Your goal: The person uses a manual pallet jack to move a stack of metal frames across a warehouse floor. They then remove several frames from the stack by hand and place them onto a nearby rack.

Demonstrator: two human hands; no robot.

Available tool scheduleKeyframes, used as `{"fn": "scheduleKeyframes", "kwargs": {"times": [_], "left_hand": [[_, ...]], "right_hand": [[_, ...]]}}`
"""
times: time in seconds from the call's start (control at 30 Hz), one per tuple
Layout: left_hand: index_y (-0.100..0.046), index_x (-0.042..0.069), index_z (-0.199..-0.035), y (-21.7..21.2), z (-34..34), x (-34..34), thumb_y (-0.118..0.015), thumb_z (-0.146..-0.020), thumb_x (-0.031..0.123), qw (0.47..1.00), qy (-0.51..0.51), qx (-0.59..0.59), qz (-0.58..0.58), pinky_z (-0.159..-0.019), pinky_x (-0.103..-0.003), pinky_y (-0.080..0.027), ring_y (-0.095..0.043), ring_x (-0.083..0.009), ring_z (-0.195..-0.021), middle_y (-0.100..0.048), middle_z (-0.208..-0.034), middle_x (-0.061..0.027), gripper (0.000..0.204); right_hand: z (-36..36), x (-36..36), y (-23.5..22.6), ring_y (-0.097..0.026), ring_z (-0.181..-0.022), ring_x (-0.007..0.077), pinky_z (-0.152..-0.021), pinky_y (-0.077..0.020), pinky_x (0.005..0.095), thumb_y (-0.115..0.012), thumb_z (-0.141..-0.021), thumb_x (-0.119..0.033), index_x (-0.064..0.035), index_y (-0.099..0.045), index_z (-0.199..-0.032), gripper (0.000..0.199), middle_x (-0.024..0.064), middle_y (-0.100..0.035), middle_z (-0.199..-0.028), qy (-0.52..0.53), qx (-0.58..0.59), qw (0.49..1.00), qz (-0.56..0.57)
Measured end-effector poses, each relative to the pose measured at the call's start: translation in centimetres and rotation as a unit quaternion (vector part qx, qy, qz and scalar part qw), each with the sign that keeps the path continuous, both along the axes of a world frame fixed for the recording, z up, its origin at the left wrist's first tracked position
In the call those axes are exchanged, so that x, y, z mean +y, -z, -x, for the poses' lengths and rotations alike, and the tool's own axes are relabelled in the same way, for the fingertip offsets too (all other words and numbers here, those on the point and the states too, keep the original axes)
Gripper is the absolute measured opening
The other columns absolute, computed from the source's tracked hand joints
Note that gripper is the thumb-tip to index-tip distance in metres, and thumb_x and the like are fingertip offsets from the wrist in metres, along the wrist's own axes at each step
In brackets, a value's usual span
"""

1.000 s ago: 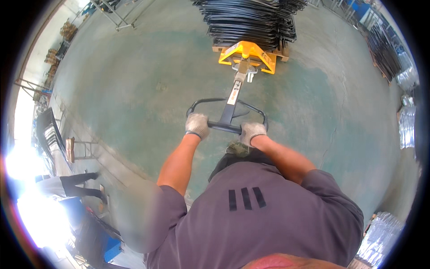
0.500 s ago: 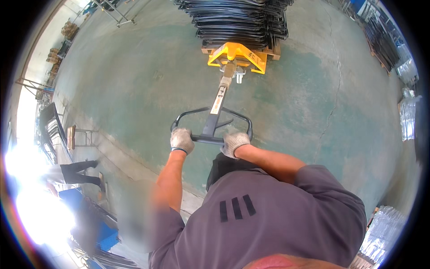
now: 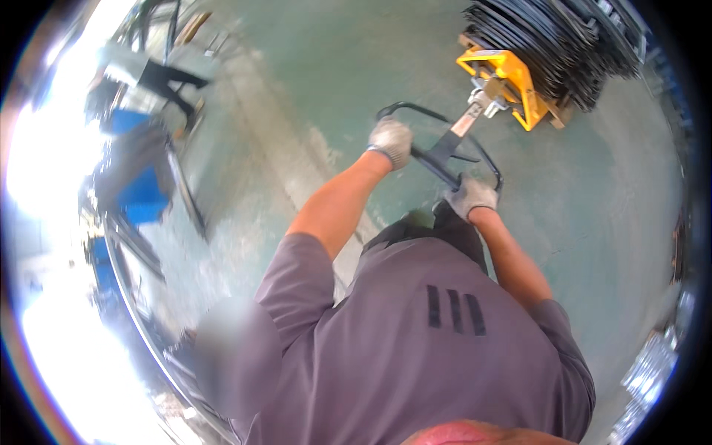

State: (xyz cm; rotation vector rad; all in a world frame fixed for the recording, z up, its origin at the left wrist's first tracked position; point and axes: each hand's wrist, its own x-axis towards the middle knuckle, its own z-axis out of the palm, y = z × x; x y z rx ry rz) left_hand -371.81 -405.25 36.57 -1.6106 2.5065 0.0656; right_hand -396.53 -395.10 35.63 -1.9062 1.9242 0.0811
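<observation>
2 grips: L fingers (image 3: pixel 392 139) + R fingers (image 3: pixel 469 193) wrapped round blk handle (image 3: pixel 436 166).
Yellow jack (image 3: pixel 513 70) ahead of fingers, to R, by blk metal stack (image 3: pixel 528 48). Prob. pull/steer step; next move needs firm hold + slow turn.

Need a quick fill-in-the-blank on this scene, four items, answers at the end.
1. The left hand and right hand both wear pale ____.
2. The handle that both hands grip is ____ in colour.
3. The pallet jack has a body painted ____.
4. A stack of dark metal pieces rests on a pallet made of ____.

Missing words: gloves; black; yellow; wood.
</observation>
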Motion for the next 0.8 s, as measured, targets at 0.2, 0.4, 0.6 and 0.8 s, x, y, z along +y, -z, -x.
{"fn": "scheduleKeyframes", "kwargs": {"times": [0.2,0.4,0.6,0.8], "left_hand": [[-0.087,0.013,-0.101,-2.2,1.7,0.0,-0.07,-0.086,0.009,0.999,-0.012,0.024,-0.037,-0.112,-0.046,-0.055,-0.078,-0.0381,-0.114,-0.083,-0.104,-0.0177,0.023],[-0.085,0.008,-0.097,-11.9,2.5,0.8,-0.069,-0.082,0.008,0.995,-0.074,-0.012,-0.071,-0.122,-0.05,-0.048,-0.076,-0.0387,-0.118,-0.082,-0.106,-0.0202,0.022],[-0.083,0.007,-0.095,-11.0,3.6,-4.0,-0.07,-0.079,0.009,0.997,-0.06,0.038,-0.028,-0.115,-0.05,-0.051,-0.074,-0.0407,-0.117,-0.08,-0.105,-0.0209,0.021],[-0.082,0.007,-0.096,-10.3,6.6,-1.9,-0.075,-0.08,0.011,0.997,-0.067,0.036,-0.034,-0.108,-0.05,-0.055,-0.075,-0.0413,-0.113,-0.081,-0.102,-0.0207,0.018]], "right_hand": [[2.4,-1.4,-2.8,-0.079,-0.116,0.0405,-0.101,-0.0616,0.053,-0.076,-0.096,-0.057,-0.0116,-0.075,-0.13,0.057,0.0195,-0.083,-0.12,-0.034,0.026,0.998,-0.042],[3.5,-2.3,-12.5,-0.081,-0.111,0.04,-0.097,-0.0633,0.053,-0.074,-0.097,-0.052,-0.0115,-0.078,-0.125,0.05,0.0204,-0.083,-0.116,-0.07,-0.037,0.994,-0.08],[5.6,-8.3,-9.7,-0.082,-0.104,0.0408,-0.092,-0.0648,0.0546,-0.074,-0.094,-0.041,-0.0087,-0.08,-0.116,0.039,0.0203,-0.084,-0.107,-0.079,-0.067,0.994,-0.029],[8.8,-7.2,-8.9,-0.081,-0.106,0.041,-0.091,-0.0637,0.0545,-0.077,-0.095,-0.043,-0.0076,-0.078,-0.117,0.042,0.0202,-0.083,-0.111,-0.093,-0.048,0.993,-0.059]]}}
